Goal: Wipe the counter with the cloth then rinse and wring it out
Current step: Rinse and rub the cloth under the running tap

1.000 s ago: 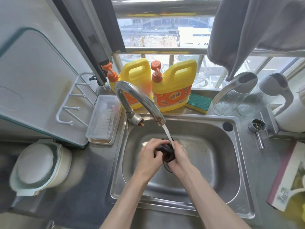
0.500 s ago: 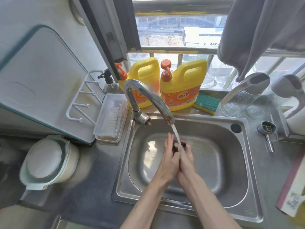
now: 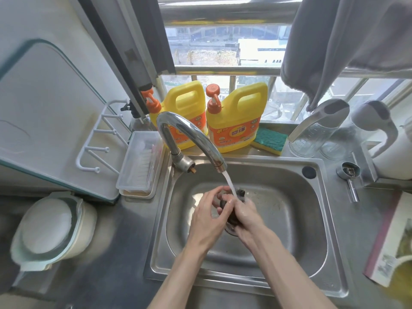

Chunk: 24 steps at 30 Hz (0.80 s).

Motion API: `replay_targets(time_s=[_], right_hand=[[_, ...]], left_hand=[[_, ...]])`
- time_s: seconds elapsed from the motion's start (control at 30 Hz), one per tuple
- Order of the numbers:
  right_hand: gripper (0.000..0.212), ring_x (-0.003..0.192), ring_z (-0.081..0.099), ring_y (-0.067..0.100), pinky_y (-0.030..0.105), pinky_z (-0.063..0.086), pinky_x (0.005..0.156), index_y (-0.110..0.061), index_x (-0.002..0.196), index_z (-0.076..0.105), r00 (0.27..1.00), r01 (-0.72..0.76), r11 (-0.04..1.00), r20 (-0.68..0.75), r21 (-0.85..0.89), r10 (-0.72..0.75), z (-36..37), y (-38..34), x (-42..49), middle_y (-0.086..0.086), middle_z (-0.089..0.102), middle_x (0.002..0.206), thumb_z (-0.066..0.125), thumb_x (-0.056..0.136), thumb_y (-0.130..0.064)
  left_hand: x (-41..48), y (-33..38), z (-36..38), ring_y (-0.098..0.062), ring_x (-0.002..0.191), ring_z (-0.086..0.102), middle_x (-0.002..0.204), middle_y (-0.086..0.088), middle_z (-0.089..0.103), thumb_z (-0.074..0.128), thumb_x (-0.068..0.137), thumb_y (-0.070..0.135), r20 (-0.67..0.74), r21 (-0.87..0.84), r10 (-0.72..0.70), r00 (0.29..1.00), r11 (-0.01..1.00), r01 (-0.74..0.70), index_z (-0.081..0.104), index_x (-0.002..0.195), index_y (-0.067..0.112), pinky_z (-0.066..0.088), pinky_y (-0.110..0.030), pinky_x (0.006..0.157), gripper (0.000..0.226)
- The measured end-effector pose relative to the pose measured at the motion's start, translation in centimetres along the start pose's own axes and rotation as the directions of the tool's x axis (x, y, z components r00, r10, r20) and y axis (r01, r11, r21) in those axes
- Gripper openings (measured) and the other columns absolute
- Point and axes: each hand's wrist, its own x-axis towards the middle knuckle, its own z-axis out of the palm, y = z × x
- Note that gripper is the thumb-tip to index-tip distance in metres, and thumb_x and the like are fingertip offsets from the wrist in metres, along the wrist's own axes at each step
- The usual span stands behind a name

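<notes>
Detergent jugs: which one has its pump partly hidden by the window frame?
The left jug; the dark frame overlaps its orange pump. The right jug has its pump fully visible.

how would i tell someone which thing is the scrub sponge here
Start at the steel sink and look to the ledge behind its back rim. Right of the two yellow detergent jugs lies the sponge, flat, green on top, yellow underneath.

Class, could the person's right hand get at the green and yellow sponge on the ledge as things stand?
Probably not at once: the right hand is closed on the dark cloth under the running water. The path over the sink rim to the sponge looks unobstructed once it lets go.
</notes>
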Motion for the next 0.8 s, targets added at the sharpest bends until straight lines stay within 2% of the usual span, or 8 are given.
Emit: replay_targets(time_s=[0.1, 0.17, 0.23, 0.3, 0.43, 0.6, 0.7, 0.8], right_hand=[[0.021, 0.054, 0.047, 0.013, 0.022, 0.034, 0.039, -0.005, 0.109, 0.070, 0.999, 0.052, 0.994, -0.011, -0.096, -0.053, -0.7, -0.2, 0.5, 0.007, 0.061, 0.075, 0.075, 0.094, -0.016], [0.032, 0.049, 0.040, 0.013, 0.025, 0.027, 0.042, -0.014, 0.091, 0.068, 0.997, 0.018, 0.981, -0.076, -0.191, -0.033, -0.9, -0.3, 0.6, 0.003, 0.053, 0.065, 0.084, 0.084, -0.041], [0.039, 0.052, 0.047, 0.019, 0.026, 0.035, 0.048, -0.017, 0.079, 0.060, 0.989, -0.013, 0.981, -0.146, -0.192, -0.016, -0.4, -0.4, 0.6, 0.004, 0.053, 0.064, 0.085, 0.082, -0.047], [0.033, 0.055, 0.056, 0.023, 0.031, 0.043, 0.055, -0.016, 0.078, 0.058, 0.983, -0.006, 0.992, -0.183, -0.130, -0.018, 0.1, -0.2, 0.4, 0.005, 0.060, 0.062, 0.079, 0.090, -0.038], [0.033, 0.060, 0.066, 0.028, 0.042, 0.052, 0.063, -0.014, 0.082, 0.066, 0.967, 0.011, 0.984, -0.248, -0.177, -0.055, 1.0, 0.0, 0.2, 0.008, 0.069, 0.066, 0.070, 0.090, -0.046], [0.030, 0.057, 0.062, 0.027, 0.030, 0.049, 0.052, -0.013, 0.081, 0.066, 0.947, -0.010, 0.972, -0.314, -0.235, -0.066, 1.3, -0.3, 0.3, 0.013, 0.069, 0.072, 0.063, 0.085, -0.043], [0.041, 0.071, 0.069, 0.029, 0.042, 0.057, 0.066, -0.018, 0.083, 0.071, 0.957, -0.034, 0.974, -0.287, -0.224, -0.032, 0.8, -0.1, 0.5, 0.011, 0.070, 0.078, 0.064, 0.071, -0.057], [0.038, 0.081, 0.070, 0.021, 0.041, 0.053, 0.084, -0.017, 0.075, 0.076, 0.989, -0.016, 0.997, -0.148, -0.071, 0.006, 0.6, -0.1, -0.1, 0.004, 0.072, 0.077, 0.061, 0.094, -0.046]], left_hand=[[0.0, -0.2, -0.2, 0.006, 0.125, 0.053, 0.130, 0.025, 0.060, 0.067, 0.085, 0.063, -0.002, -0.035, 0.008, 1.000, 0.999, -0.008, 0.057, 0.134, 0.042, 0.042, -0.020, 0.103, 0.054], [0.0, -0.4, -0.2, 0.005, 0.124, 0.055, 0.131, 0.026, 0.060, 0.068, 0.081, 0.066, 0.018, -0.076, -0.014, 1.000, 0.997, 0.015, 0.056, 0.135, 0.043, 0.044, -0.023, 0.104, 0.060], [0.0, -0.3, -0.1, 0.005, 0.122, 0.057, 0.132, 0.024, 0.061, 0.070, 0.081, 0.064, 0.062, -0.140, -0.036, 0.997, 0.989, 0.044, 0.056, 0.136, 0.042, 0.048, -0.026, 0.104, 0.061], [-0.1, -0.1, 0.2, 0.006, 0.120, 0.059, 0.134, 0.019, 0.061, 0.071, 0.085, 0.058, 0.117, -0.204, -0.055, 0.992, 0.976, 0.078, 0.055, 0.139, 0.039, 0.051, -0.027, 0.103, 0.059], [-0.1, 0.5, 0.6, 0.013, 0.115, 0.060, 0.131, 0.017, 0.062, 0.065, 0.095, 0.047, 0.189, -0.294, -0.105, 0.976, 0.942, 0.159, 0.053, 0.143, 0.030, 0.051, -0.011, 0.090, 0.053], [-0.2, 0.5, 1.4, 0.006, 0.114, 0.063, 0.133, 0.013, 0.061, 0.055, 0.094, 0.050, 0.261, -0.402, -0.196, 0.945, 0.868, 0.291, 0.045, 0.148, 0.027, 0.053, -0.037, 0.106, 0.060], [-0.4, 1.2, 2.3, -0.003, 0.121, 0.063, 0.130, 0.010, 0.064, 0.044, 0.106, 0.036, 0.311, -0.425, -0.196, 0.930, 0.847, 0.320, 0.045, 0.143, 0.029, 0.051, -0.035, 0.107, 0.037], [0.1, 1.4, 3.2, -0.017, 0.125, 0.063, 0.130, 0.000, 0.066, 0.043, 0.108, 0.031, 0.245, -0.497, -0.238, 0.940, 0.801, 0.333, 0.045, 0.143, 0.027, 0.051, -0.037, 0.107, 0.035]])
